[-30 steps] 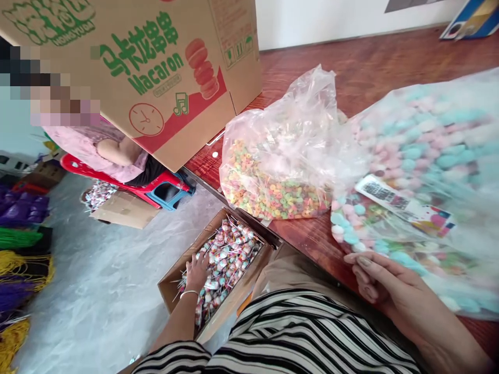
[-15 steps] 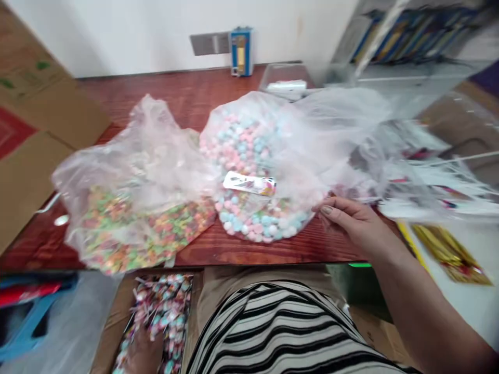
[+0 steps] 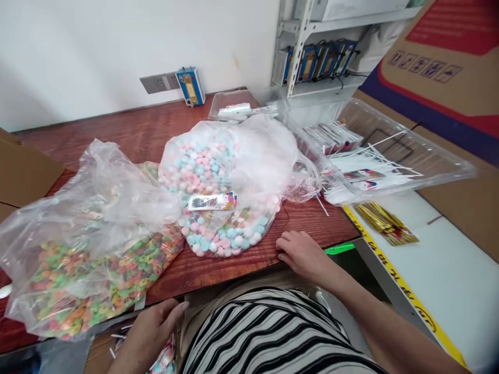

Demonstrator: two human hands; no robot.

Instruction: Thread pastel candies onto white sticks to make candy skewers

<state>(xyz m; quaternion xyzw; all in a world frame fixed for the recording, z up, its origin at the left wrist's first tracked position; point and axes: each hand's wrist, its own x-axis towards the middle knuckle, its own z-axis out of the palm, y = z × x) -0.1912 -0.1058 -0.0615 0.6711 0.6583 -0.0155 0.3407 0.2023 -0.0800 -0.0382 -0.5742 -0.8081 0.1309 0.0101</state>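
My left hand (image 3: 158, 324) is at the table's front edge, over a box of wrapped lollipops (image 3: 166, 361) that it mostly covers. Its thumb stands apart from the loosely bent fingers, and I see nothing held. My right hand (image 3: 300, 253) rests on the red-brown table (image 3: 218, 272), fingers relaxed, with nothing in it. Left of it lies a clear bag of pink, blue and white candy balls (image 3: 202, 166). A small printed sachet (image 3: 212, 201) sits on that bag. Further left slumps a clear bag of colourful ring-shaped pieces (image 3: 117, 275).
A clear plastic tray (image 3: 440, 161) with white sticks (image 3: 374, 163) and printed packets stands at right, against a large carton (image 3: 448, 93). Gold ties (image 3: 384, 223) lie on the white surface. Behind are another clear box (image 3: 222, 104), a blue device (image 3: 191, 85) and a shelf (image 3: 300, 57).
My left hand has risen from among the lollipops to the table edge. My right hand has left the candy-ball bag's edge and now lies on the table. The view has turned right.
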